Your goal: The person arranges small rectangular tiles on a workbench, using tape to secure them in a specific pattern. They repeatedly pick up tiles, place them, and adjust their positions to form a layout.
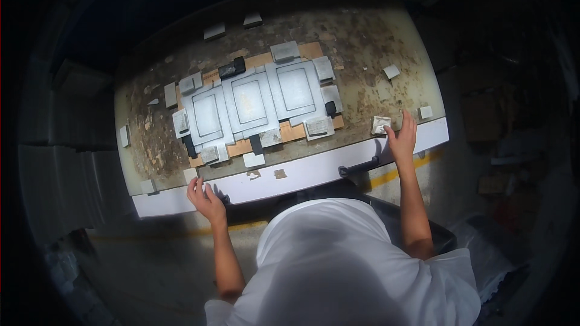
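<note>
My left hand (207, 201) is at the table's front edge with its fingers apart, holding nothing. Its fingertips are close beside a small pale block (190, 174); whether they touch it I cannot tell. Farther right, my right hand (403, 140) is raised over the front edge, fingers stretched out and thumb spread. The thumb comes up next to a whitish block (380, 124) with a rough top, perhaps touching it. Between the hands and farther back lies a pale panel (227, 101) with three outlined rectangles, on orange-brown boards (311, 51).
Several grey-white blocks (284, 51) ring the panel, along with black blocks (232, 69). More small blocks (391, 72) are scattered over the stained tabletop (362, 42). Dark handles (359, 168) stick out from the white front edge (290, 176).
</note>
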Available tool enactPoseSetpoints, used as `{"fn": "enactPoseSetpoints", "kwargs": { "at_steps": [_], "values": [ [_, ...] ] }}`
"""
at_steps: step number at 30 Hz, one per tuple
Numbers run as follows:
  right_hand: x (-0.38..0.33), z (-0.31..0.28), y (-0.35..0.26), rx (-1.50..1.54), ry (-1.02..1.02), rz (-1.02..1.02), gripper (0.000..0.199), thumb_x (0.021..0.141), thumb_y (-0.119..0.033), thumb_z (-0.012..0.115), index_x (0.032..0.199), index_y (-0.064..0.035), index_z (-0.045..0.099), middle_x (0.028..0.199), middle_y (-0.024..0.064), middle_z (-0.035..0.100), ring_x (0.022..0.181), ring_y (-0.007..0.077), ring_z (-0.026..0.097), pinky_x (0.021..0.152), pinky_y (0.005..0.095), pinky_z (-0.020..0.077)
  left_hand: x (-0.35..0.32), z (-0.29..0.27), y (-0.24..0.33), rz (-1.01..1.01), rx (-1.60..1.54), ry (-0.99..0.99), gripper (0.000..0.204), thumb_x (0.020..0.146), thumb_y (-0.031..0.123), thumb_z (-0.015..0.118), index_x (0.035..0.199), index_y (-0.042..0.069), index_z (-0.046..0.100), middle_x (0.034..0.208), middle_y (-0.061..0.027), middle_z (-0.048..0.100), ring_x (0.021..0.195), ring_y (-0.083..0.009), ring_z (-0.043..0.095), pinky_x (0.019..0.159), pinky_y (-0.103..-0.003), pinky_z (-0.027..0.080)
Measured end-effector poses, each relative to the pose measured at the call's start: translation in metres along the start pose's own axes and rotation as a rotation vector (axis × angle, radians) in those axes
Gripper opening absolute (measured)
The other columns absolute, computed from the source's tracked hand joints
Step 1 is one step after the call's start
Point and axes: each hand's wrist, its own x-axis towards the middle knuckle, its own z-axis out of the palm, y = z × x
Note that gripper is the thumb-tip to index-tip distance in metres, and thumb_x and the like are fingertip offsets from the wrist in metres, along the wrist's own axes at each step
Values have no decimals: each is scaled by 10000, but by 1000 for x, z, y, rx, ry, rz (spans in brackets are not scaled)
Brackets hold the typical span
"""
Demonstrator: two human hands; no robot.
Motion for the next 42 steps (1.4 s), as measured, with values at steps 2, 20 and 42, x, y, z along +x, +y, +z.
{"fn": "enactPoseSetpoints", "kwargs": {
  "at_steps": [2,20,42],
  "values": [
    [0,-2,-17,-63,-150,-144,770,758,-173,796,1430,-48,441,1379,186,517,1287,411,433,1065,435,387,-10,7,23,103,-8,-80,231,899,42,623,1121,-5,668,1251,-160,582,1191,-344,515,1019,-422,408],
    [-1,-48,-145,606,-512,-524,624,728,-278,777,1257,-25,566,1192,181,561,1135,394,523,976,476,425,-33,104,246,-939,-1653,-1267,567,1075,428,349,1422,-16,406,1352,-163,552,1198,-286,582,1050,-429,450],
    [-45,-13,-207,956,-430,-485,161,821,49,642,925,-10,535,900,116,580,666,198,539,600,310,453,-39,22,226,-946,-1406,-927,652,1031,607,292,1138,18,551,874,-96,626,697,-201,631,582,-317,494]
  ]
}}
